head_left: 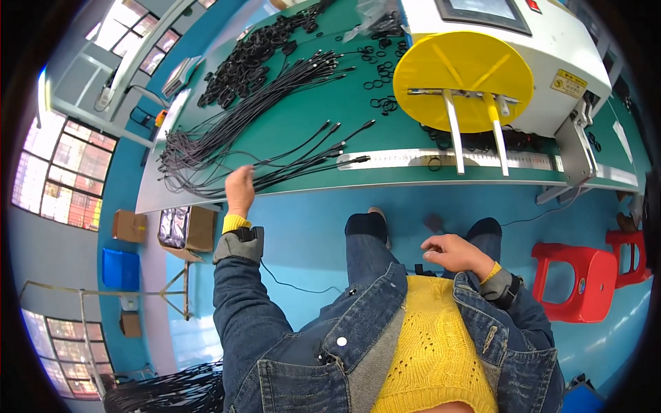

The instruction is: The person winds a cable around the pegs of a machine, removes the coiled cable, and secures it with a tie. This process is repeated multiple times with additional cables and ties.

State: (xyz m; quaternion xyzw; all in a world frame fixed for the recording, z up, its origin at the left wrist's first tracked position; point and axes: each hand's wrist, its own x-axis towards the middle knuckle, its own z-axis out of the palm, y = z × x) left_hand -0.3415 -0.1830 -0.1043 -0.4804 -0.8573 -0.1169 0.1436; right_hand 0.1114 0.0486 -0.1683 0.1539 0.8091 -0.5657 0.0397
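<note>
My left hand (239, 191) is at the table's front edge, fingers closed on a thin black cable (292, 150) among a few separated ones that stretch right, their plug ends apart. Just behind lies a thick bundle of black cables (234, 124), looped at its left end, with the plugs fanned toward the back. My right hand (458, 252) hovers over my lap, fingers loosely bent and a little apart, with nothing visible in it. A steel ruler (399, 159) runs along the front edge; one cable's plug lies across its left end.
A white machine (564, 48) with a yellow disc (461, 62) and two protruding rods stands at the right of the green table (275, 141). Small black rings (384, 104) and a heap of black coiled cables (241, 65) lie behind. Red stools (582, 286) and cardboard boxes (200, 230) stand on the floor.
</note>
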